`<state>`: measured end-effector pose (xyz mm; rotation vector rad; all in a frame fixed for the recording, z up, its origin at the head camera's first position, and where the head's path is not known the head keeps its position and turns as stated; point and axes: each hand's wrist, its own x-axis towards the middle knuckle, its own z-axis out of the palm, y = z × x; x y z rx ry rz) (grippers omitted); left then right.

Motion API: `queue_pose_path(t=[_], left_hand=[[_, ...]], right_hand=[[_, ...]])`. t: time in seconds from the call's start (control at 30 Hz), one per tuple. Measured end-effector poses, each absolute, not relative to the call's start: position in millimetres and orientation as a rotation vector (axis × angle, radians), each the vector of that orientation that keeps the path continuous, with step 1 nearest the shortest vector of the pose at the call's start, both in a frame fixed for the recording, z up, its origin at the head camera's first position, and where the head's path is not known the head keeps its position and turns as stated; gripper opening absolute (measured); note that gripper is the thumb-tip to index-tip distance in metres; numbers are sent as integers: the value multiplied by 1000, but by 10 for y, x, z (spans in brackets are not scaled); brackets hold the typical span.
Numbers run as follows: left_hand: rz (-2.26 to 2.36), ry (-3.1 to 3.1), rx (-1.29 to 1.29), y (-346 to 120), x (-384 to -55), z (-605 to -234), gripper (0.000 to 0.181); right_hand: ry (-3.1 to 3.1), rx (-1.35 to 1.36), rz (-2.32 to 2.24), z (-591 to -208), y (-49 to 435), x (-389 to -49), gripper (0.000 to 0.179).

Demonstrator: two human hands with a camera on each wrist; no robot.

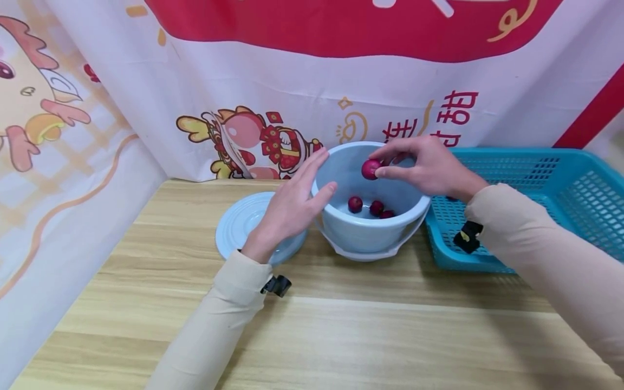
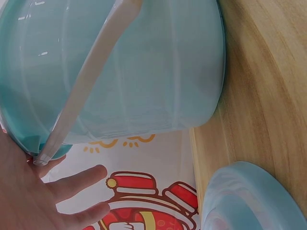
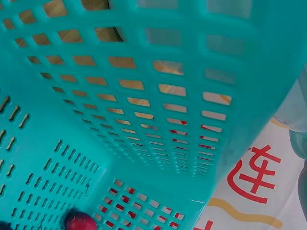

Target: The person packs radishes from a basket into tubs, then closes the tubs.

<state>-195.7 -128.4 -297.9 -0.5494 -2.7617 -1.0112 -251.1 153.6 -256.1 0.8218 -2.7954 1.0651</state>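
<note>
A light blue bucket (image 1: pixel 363 235) stands upright on the table with its pale handle (image 2: pixel 91 76) hanging down the outside. My right hand (image 1: pixel 421 165) pinches a small round magenta-red radish (image 1: pixel 371 169) between thumb and fingers, over the bucket's mouth. Several similar radishes (image 1: pixel 355 204) lie on the bucket's bottom. At the left rim rests my left hand (image 1: pixel 294 203), its fingers extended and spread along the outside near the handle's hinge in the left wrist view. The right wrist view does not clearly show the right hand's grip.
A teal perforated basket (image 1: pixel 468 264) stands right of the bucket, close beside it. One radish (image 3: pixel 80 222) shows in its corner. A round light blue lid (image 1: pixel 234 227) lies on the wooden table (image 1: pixel 370 341) left of the bucket. Behind hangs a printed curtain (image 1: pixel 273 76).
</note>
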Motion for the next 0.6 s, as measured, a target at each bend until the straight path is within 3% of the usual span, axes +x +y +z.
queue_pose_path(t=[0.6], left_hand=[[-1016,-2754,-553,-1277,-1948,-2986,73]], right_hand=[[-2774,859,1063,-2624,1518,-2535,41]])
